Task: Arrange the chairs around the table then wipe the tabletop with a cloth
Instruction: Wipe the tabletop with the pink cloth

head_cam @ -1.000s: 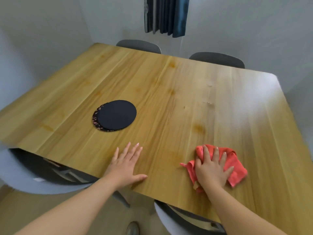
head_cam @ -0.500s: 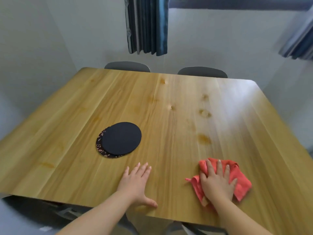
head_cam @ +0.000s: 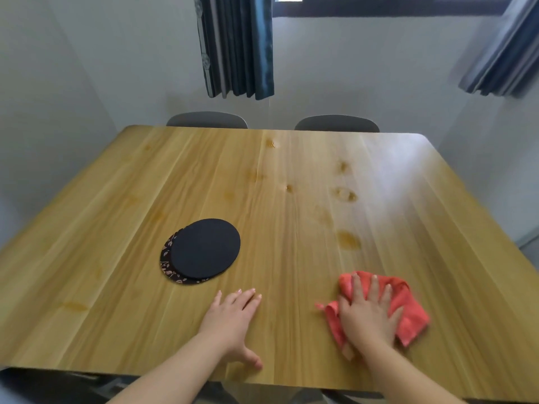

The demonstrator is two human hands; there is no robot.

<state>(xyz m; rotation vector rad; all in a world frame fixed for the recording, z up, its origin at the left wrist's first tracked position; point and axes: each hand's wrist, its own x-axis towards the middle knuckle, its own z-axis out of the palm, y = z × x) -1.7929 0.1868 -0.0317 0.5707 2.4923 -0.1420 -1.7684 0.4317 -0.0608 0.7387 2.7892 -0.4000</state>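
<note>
- The right hand (head_cam: 369, 313) lies flat on a red cloth (head_cam: 409, 312) in the lower right of the frame. Its fingers are straight and spread wide, and they press down on the cloth without curling round it.
- The cloth is bunched up on the wooden table (head_cam: 291, 176). It sticks out from under the hand on the right side, at the top past the fingertips, and a little on the left by the thumb.
- The left hand (head_cam: 233, 319) rests flat on the bare wood in the lower middle of the frame. Its fingers are straight and close together, its thumb points out toward the near edge, and it holds nothing.
- The two hands are apart, with bare wood between them.
- A black round mat (head_cam: 205, 247) lies to the upper left of the left hand, near it but not touching. It sits on top of a patterned mat (head_cam: 166, 263) that peeks out on the left.
- A brown stain (head_cam: 348, 239) shows on the wood above the cloth.
- The tops of two grey chairs, left chair (head_cam: 207, 119) and right chair (head_cam: 337, 123), poke up behind the far edge of the table.
- A dark blue curtain (head_cam: 237, 45) hangs at the top middle.
</note>
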